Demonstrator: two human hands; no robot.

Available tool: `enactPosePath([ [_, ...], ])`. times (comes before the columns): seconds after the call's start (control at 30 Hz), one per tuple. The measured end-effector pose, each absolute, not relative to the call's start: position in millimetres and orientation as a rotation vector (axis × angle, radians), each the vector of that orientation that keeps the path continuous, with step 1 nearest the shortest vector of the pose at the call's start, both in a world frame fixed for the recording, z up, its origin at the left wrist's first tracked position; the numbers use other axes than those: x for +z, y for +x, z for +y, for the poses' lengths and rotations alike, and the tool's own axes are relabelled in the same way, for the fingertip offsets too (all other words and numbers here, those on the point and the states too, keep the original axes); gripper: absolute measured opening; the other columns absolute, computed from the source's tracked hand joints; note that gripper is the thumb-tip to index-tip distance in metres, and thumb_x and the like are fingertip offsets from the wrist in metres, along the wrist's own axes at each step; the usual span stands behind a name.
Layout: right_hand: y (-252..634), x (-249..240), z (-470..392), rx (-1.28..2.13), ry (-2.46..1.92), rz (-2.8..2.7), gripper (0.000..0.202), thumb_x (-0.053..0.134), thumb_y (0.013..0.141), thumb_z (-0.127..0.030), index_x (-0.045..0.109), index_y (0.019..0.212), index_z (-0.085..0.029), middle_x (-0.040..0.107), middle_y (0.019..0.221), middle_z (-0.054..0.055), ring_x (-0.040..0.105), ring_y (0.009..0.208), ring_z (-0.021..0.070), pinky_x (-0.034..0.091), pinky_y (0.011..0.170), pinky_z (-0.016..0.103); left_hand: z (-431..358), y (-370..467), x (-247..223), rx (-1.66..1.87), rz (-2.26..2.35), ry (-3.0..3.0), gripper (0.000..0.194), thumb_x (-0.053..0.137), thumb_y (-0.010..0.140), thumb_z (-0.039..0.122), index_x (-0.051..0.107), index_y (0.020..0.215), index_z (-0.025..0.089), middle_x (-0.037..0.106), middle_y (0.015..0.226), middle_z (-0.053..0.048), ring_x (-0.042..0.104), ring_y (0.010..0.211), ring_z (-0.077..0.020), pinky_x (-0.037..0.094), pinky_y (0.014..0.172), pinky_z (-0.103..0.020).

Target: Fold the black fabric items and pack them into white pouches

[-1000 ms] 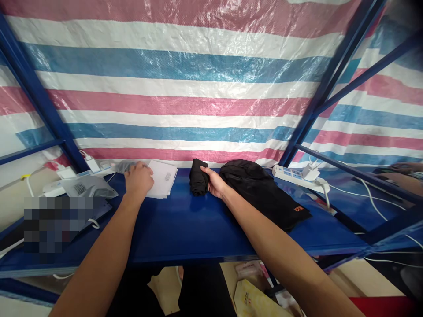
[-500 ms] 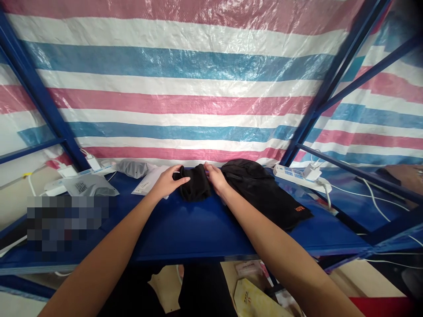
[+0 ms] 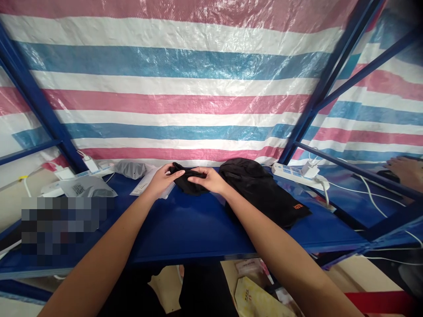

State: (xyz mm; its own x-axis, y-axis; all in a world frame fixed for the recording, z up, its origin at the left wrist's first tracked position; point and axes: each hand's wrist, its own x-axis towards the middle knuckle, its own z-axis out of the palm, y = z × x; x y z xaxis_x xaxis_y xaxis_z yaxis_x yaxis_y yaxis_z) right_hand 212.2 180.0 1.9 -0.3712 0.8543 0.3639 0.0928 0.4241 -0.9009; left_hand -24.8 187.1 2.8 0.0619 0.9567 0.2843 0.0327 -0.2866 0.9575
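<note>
Between my hands is a small folded bundle of black cloth (image 3: 191, 186) on the blue shelf. My left hand (image 3: 162, 179) grips its left edge, thumb over the front and fingers behind. My right hand (image 3: 210, 179) has thumb and fingers closed on its upper right part. What kind of garment the bundle is, I cannot tell. Just right of my right hand lies a larger black garment (image 3: 261, 193) with small orange lettering near its lower corner. A white plastic packet (image 3: 145, 187) lies beside my left hand, partly covered by it.
Power strips with plugged chargers stand at the left (image 3: 89, 165) and right (image 3: 299, 176). Grey plastic bags (image 3: 130, 169) lie at the back left. Blue metal posts (image 3: 313, 105) frame the shelf (image 3: 185, 233), with a striped sheet (image 3: 185, 101) behind. Another person's hand (image 3: 405, 169) shows at far right.
My right hand has moved from the bundle's right side onto its top, thumb now in front. The bundle looks lower and flatter. At far right, the other person's hand has shifted.
</note>
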Motion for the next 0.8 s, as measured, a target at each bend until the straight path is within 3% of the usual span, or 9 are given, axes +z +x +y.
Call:
enactPosePath([
  [0.17, 231.5, 1.3, 209.7, 1.097, -0.8, -1.027, 0.035, 0.091, 0.08, -0.041, 0.078, 0.106, -0.022, 0.082, 0.102, 0.003, 0.076, 0.09, 0.02, 0.061, 0.086, 0.033, 186.6, -31.8, 6.9, 1.273, 1.115, 1.339, 0.072, 0.1, 0.063, 0.027, 0.077, 0.131, 0.025, 0.077, 0.129, -0.012, 0.07, 0.123, -0.0318, 0.051, 0.109, -0.042],
  [0.37, 254.1, -7.3, 234.5, 1.04, -0.861, -0.596, 0.047, 0.092, 0.069, -0.019, 0.066, 0.108, -0.021, 0.077, 0.09, 0.001, 0.077, 0.086, 0.0206, 0.065, 0.077, 0.031, 176.9, -35.0, 18.1, 1.073, 1.058, 1.298, 0.062, 0.09, 0.07, 0.029, 0.075, 0.131, 0.025, 0.076, 0.138, -0.013, 0.065, 0.135, -0.0337, 0.049, 0.113, -0.046],
  [0.5, 257.4, -10.2, 232.7, 0.807, -1.042, -0.849, 0.051, 0.089, 0.075, -0.029, 0.069, 0.122, -0.021, 0.077, 0.103, 0.004, 0.077, 0.1, 0.026, 0.065, 0.096, 0.044, 176.7, -33.4, 19.4, 1.116, 1.049, 1.294, 0.059, 0.089, 0.069, 0.028, 0.077, 0.126, 0.025, 0.077, 0.135, -0.013, 0.066, 0.133, -0.034, 0.052, 0.109, -0.046],
  [0.63, 250.4, 0.8, 212.5, 0.27, -1.222, -1.289, 0.041, 0.085, 0.086, -0.044, 0.078, 0.119, -0.02, 0.069, 0.13, 0.015, 0.065, 0.131, 0.0357, 0.048, 0.122, 0.057, 182.4, -32.5, 19.3, 1.269, 0.971, 1.169, 0.041, 0.093, 0.066, 0.029, 0.083, 0.104, 0.02, 0.08, 0.12, -0.012, 0.07, 0.123, -0.0324, 0.057, 0.102, -0.04],
  [0.7, 241.5, 8.7, 197.3, 0.149, -1.152, -1.529, 0.04, 0.082, 0.091, -0.052, 0.081, 0.118, -0.022, 0.069, 0.132, 0.015, 0.061, 0.135, 0.0361, 0.044, 0.124, 0.056, 185.1, -31.5, 20.2, 1.353, 0.903, 1.079, 0.034, 0.096, 0.065, 0.029, 0.082, 0.095, 0.018, 0.08, 0.111, -0.01, 0.071, 0.12, -0.0301, 0.057, 0.102, -0.037],
  [0.8, 223.0, 13.1, 177.3, 0.442, -0.898, -1.89, 0.051, 0.087, 0.088, -0.057, 0.079, 0.127, -0.025, 0.074, 0.126, 0.01, 0.069, 0.122, 0.0305, 0.054, 0.112, 0.047, 187.4, -28.8, 20.6, 1.436, 0.807, 0.961, 0.033, 0.099, 0.07, 0.03, 0.079, 0.093, 0.018, 0.08, 0.108, -0.008, 0.072, 0.12, -0.0261, 0.056, 0.108, -0.035],
])
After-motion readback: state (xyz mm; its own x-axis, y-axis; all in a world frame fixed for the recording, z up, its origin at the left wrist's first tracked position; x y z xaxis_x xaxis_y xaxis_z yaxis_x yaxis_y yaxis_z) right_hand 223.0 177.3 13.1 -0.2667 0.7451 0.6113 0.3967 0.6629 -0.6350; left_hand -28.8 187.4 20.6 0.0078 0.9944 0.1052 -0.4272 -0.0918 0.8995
